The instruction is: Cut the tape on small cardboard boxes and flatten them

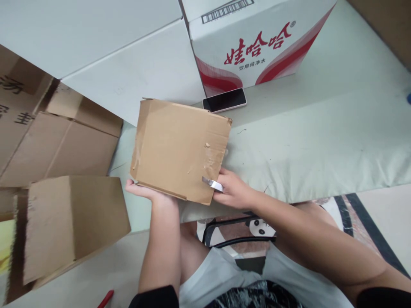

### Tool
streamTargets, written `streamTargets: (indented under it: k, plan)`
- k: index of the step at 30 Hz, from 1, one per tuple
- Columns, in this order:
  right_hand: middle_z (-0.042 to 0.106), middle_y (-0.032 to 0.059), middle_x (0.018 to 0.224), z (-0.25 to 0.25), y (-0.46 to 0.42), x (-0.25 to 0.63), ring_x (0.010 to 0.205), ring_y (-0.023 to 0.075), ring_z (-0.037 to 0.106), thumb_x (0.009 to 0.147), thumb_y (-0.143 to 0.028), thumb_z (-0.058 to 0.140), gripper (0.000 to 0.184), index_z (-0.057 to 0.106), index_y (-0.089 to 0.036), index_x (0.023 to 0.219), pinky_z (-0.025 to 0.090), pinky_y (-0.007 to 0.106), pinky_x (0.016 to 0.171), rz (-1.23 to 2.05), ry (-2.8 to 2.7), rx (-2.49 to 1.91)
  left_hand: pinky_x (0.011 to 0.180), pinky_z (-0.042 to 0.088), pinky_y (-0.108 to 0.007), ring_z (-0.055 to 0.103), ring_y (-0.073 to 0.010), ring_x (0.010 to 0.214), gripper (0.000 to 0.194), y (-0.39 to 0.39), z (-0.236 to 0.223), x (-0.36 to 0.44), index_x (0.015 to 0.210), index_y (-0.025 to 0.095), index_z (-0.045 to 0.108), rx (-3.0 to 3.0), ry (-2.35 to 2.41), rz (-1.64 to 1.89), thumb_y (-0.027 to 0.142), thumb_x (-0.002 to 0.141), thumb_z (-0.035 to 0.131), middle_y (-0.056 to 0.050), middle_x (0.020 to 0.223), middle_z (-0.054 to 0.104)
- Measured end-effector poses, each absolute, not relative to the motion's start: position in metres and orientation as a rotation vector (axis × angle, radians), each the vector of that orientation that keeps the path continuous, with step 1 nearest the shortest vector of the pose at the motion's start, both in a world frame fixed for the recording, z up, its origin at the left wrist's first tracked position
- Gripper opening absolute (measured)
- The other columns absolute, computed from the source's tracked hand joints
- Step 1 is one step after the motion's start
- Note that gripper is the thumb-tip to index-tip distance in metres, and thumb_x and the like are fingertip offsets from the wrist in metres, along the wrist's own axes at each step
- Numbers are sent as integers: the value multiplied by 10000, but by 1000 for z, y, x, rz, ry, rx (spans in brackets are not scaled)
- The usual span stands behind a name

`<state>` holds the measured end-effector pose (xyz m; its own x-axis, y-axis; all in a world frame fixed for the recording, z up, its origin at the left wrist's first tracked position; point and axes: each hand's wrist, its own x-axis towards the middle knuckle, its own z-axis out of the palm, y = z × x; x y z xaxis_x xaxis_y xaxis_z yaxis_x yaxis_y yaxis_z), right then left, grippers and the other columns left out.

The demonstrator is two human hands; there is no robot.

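Note:
A small brown cardboard box (180, 147) is held tilted over the pale green cloth, its worn, scuffed side facing up. My left hand (154, 192) supports it from beneath at the near left edge, most of the fingers hidden under it. At the near right corner, my right hand (234, 188) is closed around a flat silver metal tool (212, 184). The tool's tip sticks out over the box's surface; its exact kind cannot be made out. Whether the right fingers also grip the box's edge is hidden.
A white and red carton (253, 55) stands at the back, with a phone (224, 100) lying before it. White boxes (135, 72) rise at the back left. Open brown cartons (77, 218) are at the left. A red object (105, 298) lies low on the floor.

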<state>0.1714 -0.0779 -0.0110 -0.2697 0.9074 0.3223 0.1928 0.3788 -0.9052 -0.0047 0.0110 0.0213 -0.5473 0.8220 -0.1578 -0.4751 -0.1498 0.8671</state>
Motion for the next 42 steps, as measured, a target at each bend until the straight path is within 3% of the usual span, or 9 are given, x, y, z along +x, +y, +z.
streamTargets:
  k: [7, 11, 16, 26, 42]
  plan:
    - [710, 93, 1241, -8, -72, 180, 1196, 250, 665, 816, -131, 574, 245, 747, -234, 957, 541, 377, 989, 894, -1558, -1112, 765, 490, -312, 618, -288, 1043, 300, 14, 23, 0, 877, 194, 547, 471, 1008, 1793, 429, 740, 422, -91, 949, 668]
    - [737, 75, 984, -8, -70, 188, 923, 213, 693, 787, -158, 550, 158, 688, -208, 848, 536, 318, 816, 909, -1501, -1201, 856, 530, -347, 632, -301, 1080, 304, 14, 19, 2, 878, 195, 578, 539, 952, 1686, 445, 754, 457, -102, 983, 678]
    - [645, 16, 724, -5, -70, 189, 673, 144, 591, 743, -182, 527, 40, 544, -200, 712, 440, 241, 648, 943, -1448, -1225, 879, 540, -360, 643, -297, 1078, 337, 14, 14, 0, 900, 203, 604, 485, 1030, 1623, 480, 757, 477, -99, 1000, 689]
    - [636, 17, 706, -3, -71, 190, 658, 139, 581, 737, -230, 526, 47, 530, -195, 707, 415, 231, 621, 975, -1438, -1276, 832, 530, -329, 662, -270, 991, 330, 14, 17, 1, 914, 205, 613, 445, 1092, 1596, 457, 749, 478, -86, 951, 686]
    - [647, 20, 742, -6, -73, 193, 707, 156, 589, 745, -228, 565, 46, 579, -191, 721, 460, 265, 694, 1038, -1477, -1293, 864, 533, -351, 656, -283, 1044, 317, 13, 14, 3, 894, 195, 630, 443, 1074, 1563, 437, 746, 488, -98, 982, 693]
